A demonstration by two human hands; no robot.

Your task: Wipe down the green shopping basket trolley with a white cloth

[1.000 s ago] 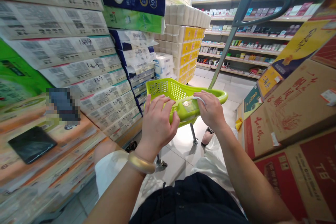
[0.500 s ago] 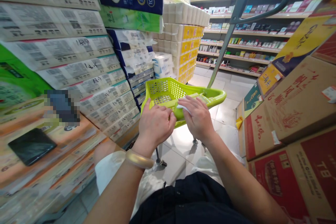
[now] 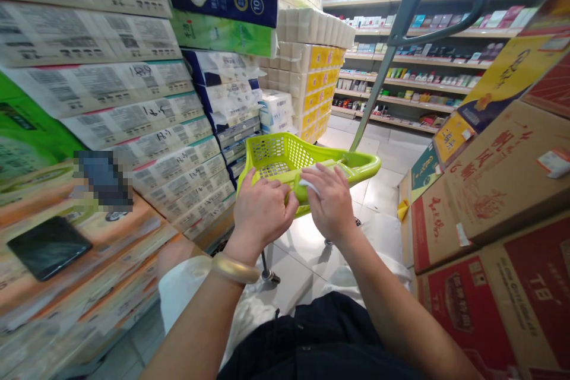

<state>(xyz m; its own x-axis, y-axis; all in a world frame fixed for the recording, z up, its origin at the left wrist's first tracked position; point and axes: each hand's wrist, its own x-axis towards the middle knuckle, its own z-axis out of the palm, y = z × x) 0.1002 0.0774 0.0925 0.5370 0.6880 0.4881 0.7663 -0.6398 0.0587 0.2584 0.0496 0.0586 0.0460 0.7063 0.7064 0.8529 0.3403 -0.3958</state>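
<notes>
The near rim of the lime-green trolley basket (image 3: 285, 157) is gripped by the left hand (image 3: 262, 211), fingers curled over the edge. A white wipe (image 3: 307, 183) is pinched in the right hand (image 3: 332, 205) and pressed onto the same rim, just beside the left. The basket is carried on castors (image 3: 269, 276) on the tiled floor (image 3: 383, 181), between tissue packs (image 3: 178, 166) and cardboard boxes (image 3: 490, 190). One hard push and the basket could be rolled away or tipped, and its tall grey handle (image 3: 401, 29) swung into the boxes.
</notes>
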